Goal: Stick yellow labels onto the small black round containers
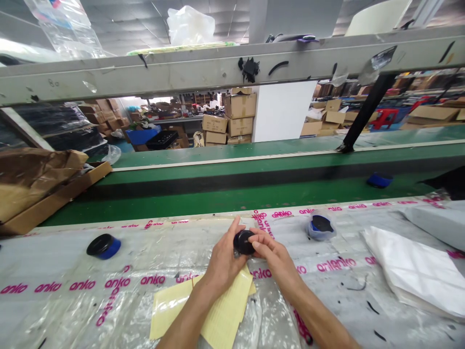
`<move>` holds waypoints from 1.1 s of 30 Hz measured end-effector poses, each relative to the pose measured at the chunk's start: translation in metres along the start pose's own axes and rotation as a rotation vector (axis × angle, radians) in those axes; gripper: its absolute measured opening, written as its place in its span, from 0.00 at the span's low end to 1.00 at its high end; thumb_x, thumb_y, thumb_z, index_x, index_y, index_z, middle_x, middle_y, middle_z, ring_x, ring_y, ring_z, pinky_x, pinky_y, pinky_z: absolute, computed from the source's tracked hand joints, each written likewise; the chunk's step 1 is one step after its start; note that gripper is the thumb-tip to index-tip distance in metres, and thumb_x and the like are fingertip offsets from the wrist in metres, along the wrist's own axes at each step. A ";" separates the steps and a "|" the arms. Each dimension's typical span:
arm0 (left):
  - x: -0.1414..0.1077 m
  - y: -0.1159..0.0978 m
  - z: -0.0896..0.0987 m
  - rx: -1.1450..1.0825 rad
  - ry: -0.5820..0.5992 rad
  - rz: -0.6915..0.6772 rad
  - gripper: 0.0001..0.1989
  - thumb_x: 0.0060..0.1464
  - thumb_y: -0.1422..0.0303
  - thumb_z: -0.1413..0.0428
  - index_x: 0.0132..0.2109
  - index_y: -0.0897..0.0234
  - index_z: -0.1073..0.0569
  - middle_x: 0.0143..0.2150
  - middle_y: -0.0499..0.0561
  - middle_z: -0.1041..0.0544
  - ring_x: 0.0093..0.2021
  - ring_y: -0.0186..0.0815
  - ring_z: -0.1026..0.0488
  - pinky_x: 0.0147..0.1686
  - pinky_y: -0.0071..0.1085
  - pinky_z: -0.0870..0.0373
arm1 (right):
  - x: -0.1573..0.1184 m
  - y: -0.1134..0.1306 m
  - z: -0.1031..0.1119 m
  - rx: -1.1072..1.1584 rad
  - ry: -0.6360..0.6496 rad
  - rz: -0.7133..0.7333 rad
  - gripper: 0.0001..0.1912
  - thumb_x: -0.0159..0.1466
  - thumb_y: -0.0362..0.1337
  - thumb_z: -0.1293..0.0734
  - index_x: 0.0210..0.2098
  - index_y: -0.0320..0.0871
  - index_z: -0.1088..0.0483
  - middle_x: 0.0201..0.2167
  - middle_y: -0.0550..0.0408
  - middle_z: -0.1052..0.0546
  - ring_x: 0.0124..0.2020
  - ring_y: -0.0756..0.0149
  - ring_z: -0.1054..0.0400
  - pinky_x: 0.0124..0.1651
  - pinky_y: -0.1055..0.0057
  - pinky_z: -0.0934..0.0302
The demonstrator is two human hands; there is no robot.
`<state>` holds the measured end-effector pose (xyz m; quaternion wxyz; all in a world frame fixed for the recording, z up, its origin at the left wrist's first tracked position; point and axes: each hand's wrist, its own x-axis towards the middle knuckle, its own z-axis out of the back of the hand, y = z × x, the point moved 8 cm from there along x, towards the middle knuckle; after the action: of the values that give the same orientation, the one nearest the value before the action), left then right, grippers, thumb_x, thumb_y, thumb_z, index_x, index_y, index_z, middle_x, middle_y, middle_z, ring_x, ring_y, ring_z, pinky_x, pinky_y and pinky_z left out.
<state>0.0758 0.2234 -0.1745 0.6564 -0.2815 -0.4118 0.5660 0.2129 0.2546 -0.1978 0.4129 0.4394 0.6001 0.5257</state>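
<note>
Between my two hands, over the plastic-covered table, is a small round black object [244, 242], its exact kind unclear. My left hand [225, 257] wraps around its left side, thumb below and fingers behind. From the right, my right hand [269, 248] touches its top face with pinched fingertips; whether something small lies between them is hidden. Below my hands lie yellow paper sheets [225, 310]. A similar round black-and-blue piece [103, 246] sits to the left. On the right, another such piece [321, 227] rests in a clear plastic bag.
Beyond the table edge runs a green conveyor belt [174, 196] carrying a blue round piece [379, 180]. An open cardboard box [54, 198] stands at the left. White plastic bags [417, 271] lie at the right. A metal beam [203, 72] crosses above, with a black post [368, 111].
</note>
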 end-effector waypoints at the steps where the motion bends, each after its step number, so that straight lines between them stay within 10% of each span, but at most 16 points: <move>1: 0.000 0.000 0.000 0.000 0.001 -0.004 0.48 0.53 0.80 0.40 0.71 0.43 0.55 0.61 0.44 0.30 0.59 0.40 0.31 0.58 0.37 0.36 | 0.000 0.000 0.000 -0.003 0.000 0.003 0.13 0.58 0.47 0.31 0.34 0.45 0.22 0.60 0.47 0.29 0.58 0.44 0.35 0.57 0.53 0.39; 33: 0.000 -0.004 0.002 -0.023 0.011 0.037 0.46 0.50 0.74 0.39 0.71 0.53 0.51 0.62 0.52 0.31 0.60 0.44 0.32 0.60 0.42 0.36 | -0.005 0.005 0.000 -0.074 -0.027 0.131 0.11 0.62 0.43 0.34 0.37 0.46 0.22 0.58 0.47 0.28 0.60 0.49 0.36 0.56 0.54 0.36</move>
<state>0.0761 0.2227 -0.1701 0.6449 -0.2996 -0.4094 0.5715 0.2150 0.2506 -0.1927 0.4016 0.4691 0.5446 0.5675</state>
